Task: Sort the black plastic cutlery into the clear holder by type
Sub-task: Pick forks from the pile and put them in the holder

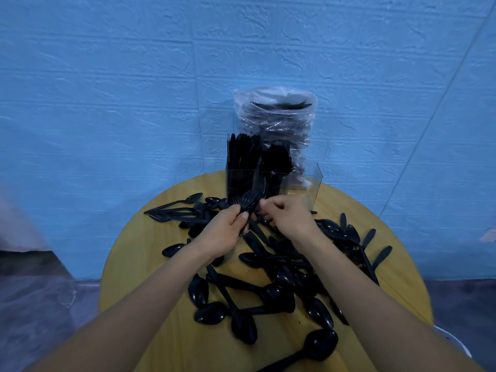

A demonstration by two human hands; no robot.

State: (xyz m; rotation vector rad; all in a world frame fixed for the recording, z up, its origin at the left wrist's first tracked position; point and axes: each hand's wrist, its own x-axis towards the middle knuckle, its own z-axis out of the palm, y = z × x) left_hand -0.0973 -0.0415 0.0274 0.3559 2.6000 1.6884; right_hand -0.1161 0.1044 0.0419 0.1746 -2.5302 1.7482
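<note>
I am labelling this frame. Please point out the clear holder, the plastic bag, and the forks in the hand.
clear holder (308,181): head view, on its empty right compartment wall.
plastic bag (279,122): head view, on its front.
forks (249,201): head view, on the tines, held by the left hand (228,232).

Place: I could not tell what sort of room I sat in; it looked makeshift.
Wall: a blue wall covering embossed like brick stood before me.
Table: I worked at a small round yellow wooden table.
Floor: a grey, crinkled floor sheet lay below.
</note>
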